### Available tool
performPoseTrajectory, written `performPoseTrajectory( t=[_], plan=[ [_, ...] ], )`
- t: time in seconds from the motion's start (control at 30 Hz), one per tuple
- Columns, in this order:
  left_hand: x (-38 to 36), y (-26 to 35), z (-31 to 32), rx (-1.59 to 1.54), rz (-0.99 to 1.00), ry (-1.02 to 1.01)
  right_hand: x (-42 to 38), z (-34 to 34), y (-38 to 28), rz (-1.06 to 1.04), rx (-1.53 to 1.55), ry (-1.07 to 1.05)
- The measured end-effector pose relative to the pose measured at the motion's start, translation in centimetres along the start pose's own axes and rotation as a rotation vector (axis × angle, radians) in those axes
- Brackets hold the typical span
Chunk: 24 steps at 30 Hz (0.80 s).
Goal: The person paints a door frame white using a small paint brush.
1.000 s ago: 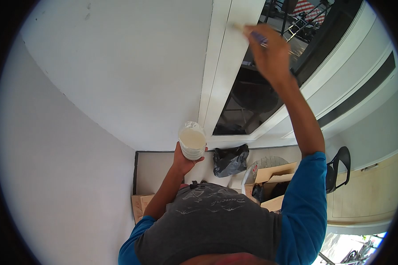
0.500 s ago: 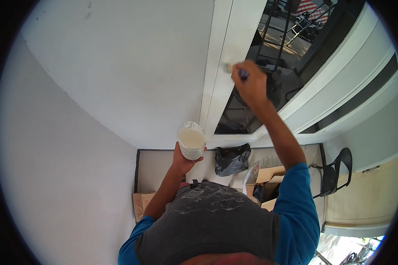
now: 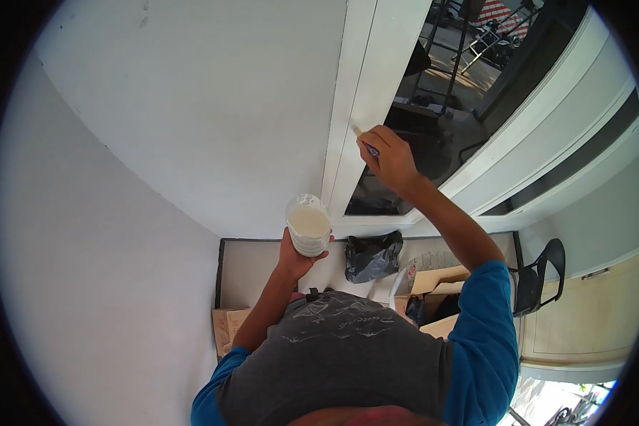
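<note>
My left hand (image 3: 297, 257) is wrapped round a clear plastic cup (image 3: 309, 245) of whitish paint (image 3: 309, 221), held upright-ish in front of my chest. Paint smears mark the cup's inner rim. Higher up and to the right, my right hand (image 3: 388, 153) grips a small paintbrush (image 3: 358, 131) by its handle, most of which the fingers hide. The pale bristles are right at the white window frame (image 3: 366, 92), close to the narrow groove running along it. Dark glass (image 3: 422, 142) lies behind the right hand.
A black plastic bag (image 3: 373, 257) lies on the floor by the wall. An opened cardboard box (image 3: 440, 280) stands right of it, another carton (image 3: 228, 326) at left. A black chair (image 3: 543, 280) stands at the right. A white wall (image 3: 213, 106) rises on the left.
My right hand has moved down and slightly left along the window frame with the paintbrush. The left hand and the cup have stayed almost in place.
</note>
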State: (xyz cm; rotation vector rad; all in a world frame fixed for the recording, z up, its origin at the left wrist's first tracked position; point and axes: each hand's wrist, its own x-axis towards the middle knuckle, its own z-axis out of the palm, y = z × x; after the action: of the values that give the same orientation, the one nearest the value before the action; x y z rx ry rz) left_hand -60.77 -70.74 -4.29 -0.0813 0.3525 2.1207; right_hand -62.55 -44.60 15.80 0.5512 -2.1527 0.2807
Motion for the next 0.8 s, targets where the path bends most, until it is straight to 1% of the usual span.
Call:
performPoseTrajectory(
  t=[0.07,0.1,0.13,0.17,0.2,0.23,0.3,0.33,0.4,0.43,0.5,0.57,0.6,0.67,0.7,0.77,0.8],
  plan=[
    [0.2,0.0,0.1,-0.033,-0.014,-0.030,0.1,0.0,0.5,0.231,0.095,-0.119],
    [0.2,-0.1,0.5,-0.035,-0.014,-0.029,1.6,-0.7,0.8,0.244,0.105,-0.024],
    [0.1,0.0,1.2,0.029,-0.019,0.005,3.8,-1.9,1.1,0.259,0.113,0.072],
    [0.1,0.0,1.6,0.096,-0.025,0.038,5.6,-3.2,1.6,0.191,0.107,0.149],
    [0.3,0.0,1.7,0.098,-0.029,0.038,7.3,-4.5,1.9,0.121,0.100,0.226],
    [0.4,0.0,1.8,0.106,-0.026,0.034,8.8,-5.7,1.9,0.124,0.097,0.226],
    [0.9,-0.1,1.5,0.113,-0.025,0.029,10.8,-7.4,1.8,-0.217,-0.073,0.438],
    [1.2,-0.1,0.9,0.058,-0.037,-0.007,10.5,-7.4,1.9,-0.215,-0.073,0.436],
    [1.3,-0.2,0.4,0.002,-0.050,-0.037,9.3,-7.1,2.0,-0.305,-0.272,0.274],
    [1.2,-0.2,0.4,-0.003,-0.049,-0.041,8.0,-6.3,1.9,-0.301,-0.270,0.272],
    [1.3,-0.1,0.4,-0.007,-0.046,-0.047,4.0,-3.7,1.4,-0.292,-0.290,-0.014],
    [1.1,-0.1,0.5,-0.019,-0.033,-0.070,0.7,-1.6,0.8,-0.214,-0.098,-0.201],
    [1.0,-0.1,0.6,-0.019,-0.032,-0.069,0.5,-1.3,0.4,-0.215,-0.097,-0.200],
    [0.9,0.0,0.8,-0.016,-0.021,-0.026,0.5,-0.9,0.1,0.021,0.050,-0.385],
    [1.1,-0.1,0.8,-0.016,-0.021,-0.026,1.5,-1.3,0.6,0.021,0.050,-0.384],
    [1.4,-0.1,0.6,0.012,-0.019,-0.020,5.9,-3.7,2.0,0.082,0.115,-0.224],
    [1.5,-0.1,0.7,0.013,-0.018,-0.020,8.0,-5.4,1.9,0.016,0.067,-0.138]
  ],
)
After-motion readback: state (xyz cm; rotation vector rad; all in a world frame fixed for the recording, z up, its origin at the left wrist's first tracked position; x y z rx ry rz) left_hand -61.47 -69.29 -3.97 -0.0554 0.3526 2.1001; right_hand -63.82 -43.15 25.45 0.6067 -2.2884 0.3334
